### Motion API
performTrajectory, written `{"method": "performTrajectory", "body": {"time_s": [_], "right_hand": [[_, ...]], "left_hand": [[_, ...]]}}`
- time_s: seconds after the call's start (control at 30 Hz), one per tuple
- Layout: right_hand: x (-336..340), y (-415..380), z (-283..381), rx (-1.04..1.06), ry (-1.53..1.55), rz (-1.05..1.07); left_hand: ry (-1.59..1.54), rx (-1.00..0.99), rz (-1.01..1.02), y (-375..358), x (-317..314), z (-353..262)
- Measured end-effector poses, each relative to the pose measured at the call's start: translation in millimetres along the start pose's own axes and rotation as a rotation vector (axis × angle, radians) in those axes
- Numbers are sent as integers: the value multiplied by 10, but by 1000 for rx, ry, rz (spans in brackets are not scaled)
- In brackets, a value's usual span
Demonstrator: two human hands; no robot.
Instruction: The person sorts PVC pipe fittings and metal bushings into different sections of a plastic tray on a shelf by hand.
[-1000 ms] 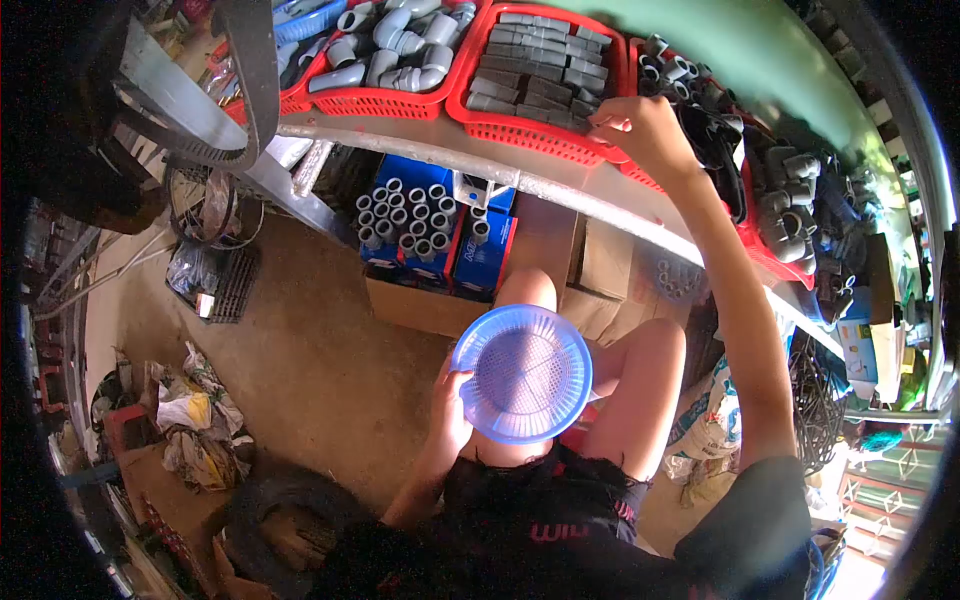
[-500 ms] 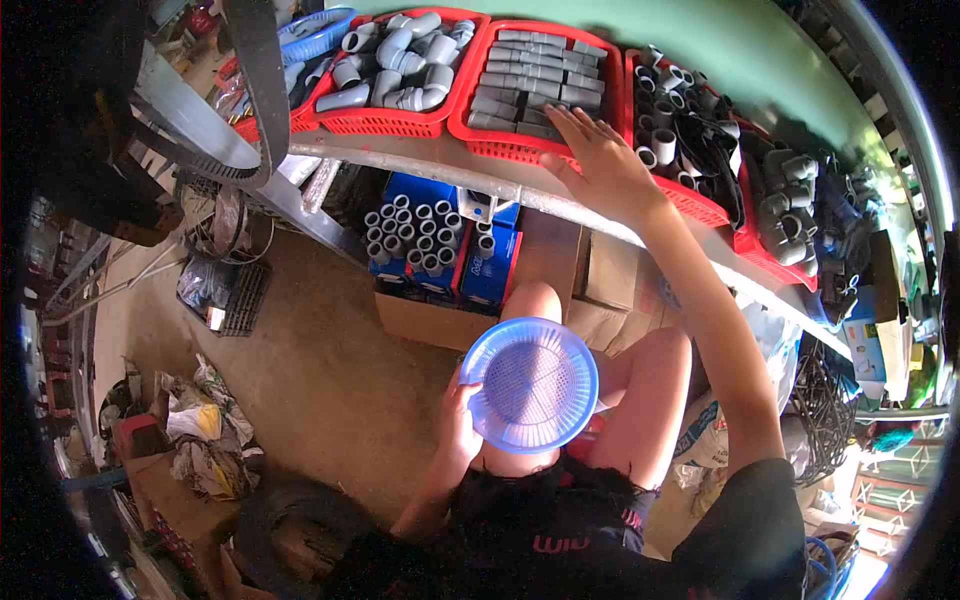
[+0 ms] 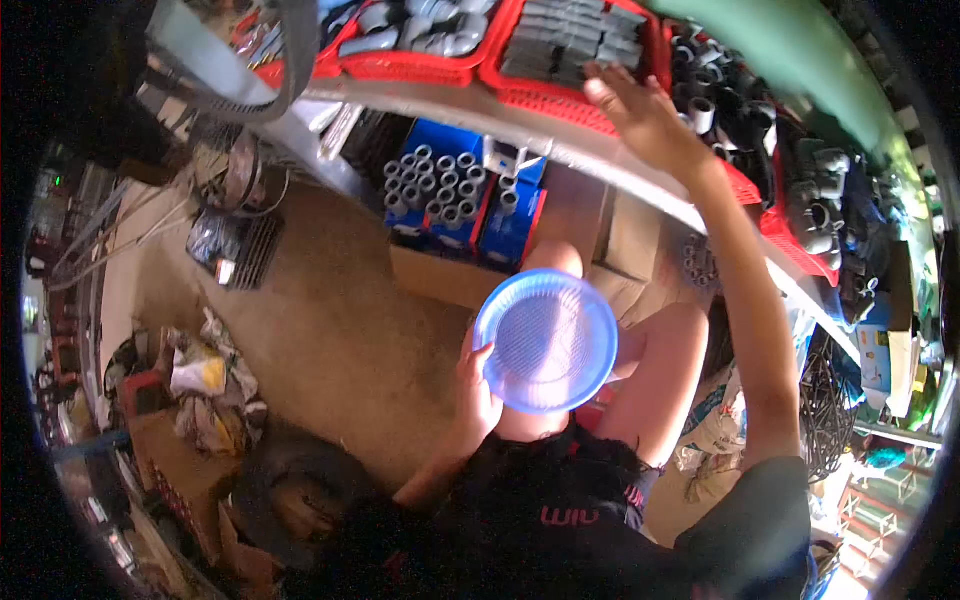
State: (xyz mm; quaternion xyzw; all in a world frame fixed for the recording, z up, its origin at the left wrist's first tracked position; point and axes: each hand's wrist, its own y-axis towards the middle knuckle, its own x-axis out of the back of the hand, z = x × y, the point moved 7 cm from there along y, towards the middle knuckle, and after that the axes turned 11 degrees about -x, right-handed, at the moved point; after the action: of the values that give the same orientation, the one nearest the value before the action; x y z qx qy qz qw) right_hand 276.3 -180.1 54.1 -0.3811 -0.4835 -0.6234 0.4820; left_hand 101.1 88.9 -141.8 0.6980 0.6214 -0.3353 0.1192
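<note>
One readable scrap of writing only: red letters across the black shirt (image 3: pixel 570 515), upside down from this angle, something like "wim", not sure of more. Print on the blue boxes (image 3: pixel 505 225) under the shelf too blurred to read. Same for the label on the white sack (image 3: pixel 715 420) by the knee.

Left hand (image 3: pixel 475 395) down at the lap, fingers curled round the near rim of the blue plastic basket (image 3: pixel 545 340), thumb over the edge, holding it tilted in front of the knees. Nothing in the basket, mesh bottom showing.

Right hand (image 3: pixel 645 115) up at the shelf, fingers spread and flat, resting on the front rim of a red tray (image 3: pixel 560 90) of grey straight fittings (image 3: pixel 565 45). Gripping nothing visible; palm side hidden, so cannot tell for sure.

Next tray (image 3: pixel 400 65) to the left full of grey elbow fittings (image 3: pixel 415 25). Farther right, dark and grey couplings (image 3: pixel 715 110) heaped in another.

Below the metal shelf edge (image 3: pixel 450 105), short grey pipe pieces (image 3: pixel 435 185) standing on end in a blue box. Cardboard cartons (image 3: pixel 620 240) behind the knees.

Bare dusty concrete floor (image 3: pixel 340 330), crumpled paper and bags (image 3: pixel 210 395) at the left, a black tyre (image 3: pixel 290 490) near the elbow, green wall (image 3: pixel 800 45) behind the shelf.
</note>
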Motion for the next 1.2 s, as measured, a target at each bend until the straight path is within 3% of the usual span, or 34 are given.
{"method": "performTrajectory", "body": {"time_s": [0.03,0.1,0.13,0.17,0.2,0.27,0.3,0.33,0.37,0.43,0.5,0.53,0.63,0.67,0.77,0.87,0.93,1.0,1.03,1.07,1.1,1.2], "right_hand": [[31,10,21,-31,63,18],[211,-163,317,98,59,-270],[299,-354,508,63,86,-289],[229,-516,540,157,355,-343],[153,-745,605,92,280,-416],[-212,-1010,635,-20,613,-453],[-529,-1087,612,-33,641,-444],[-949,-1083,556,-257,919,-296],[-1336,-1063,484,-392,780,-193],[-1716,-839,450,-420,552,-102],[-2093,-534,308,-655,559,81],[-2171,-427,310,-689,347,146],[-2453,-270,314,-716,134,365],[-2409,-277,348,-671,194,226],[-2769,-214,160,-449,324,84],[-2457,-351,78,-591,328,68],[-2093,-586,100,-637,470,-43],[-1678,-987,182,-622,702,-210],[-1509,-1231,219,-707,659,-214],[-1353,-1400,302,-643,757,-300],[-1501,-1605,214,-667,938,-315],[-1082,-1910,405,-746,1052,-359]], "left_hand": [[-132,33,-55,-40,-45,-22],[-209,-12,-148,-115,-50,-85],[-54,-83,-128,-135,49,-100],[97,-155,-110,-162,196,-65],[292,-245,-74,-170,288,-128],[727,-448,-19,-186,440,-323],[573,-398,-58,-160,492,-368],[412,-353,-105,-136,542,-414],[254,-315,-159,-113,590,-461],[-149,-178,-283,2,583,-580],[-133,-218,-285,83,756,-549],[-126,-242,-285,85,830,-551],[293,-363,-156,130,626,-686],[394,-393,-165,142,637,-687],[494,-411,-195,96,817,-511],[169,-268,-294,116,985,-265],[-88,-68,-469,164,903,-217],[-56,-141,-397,234,842,-223],[-37,-172,-367,225,815,-214],[-51,-161,-376,200,770,-189],[-65,-152,-381,185,674,-178],[-33,-181,-381,178,433,-145]]}}
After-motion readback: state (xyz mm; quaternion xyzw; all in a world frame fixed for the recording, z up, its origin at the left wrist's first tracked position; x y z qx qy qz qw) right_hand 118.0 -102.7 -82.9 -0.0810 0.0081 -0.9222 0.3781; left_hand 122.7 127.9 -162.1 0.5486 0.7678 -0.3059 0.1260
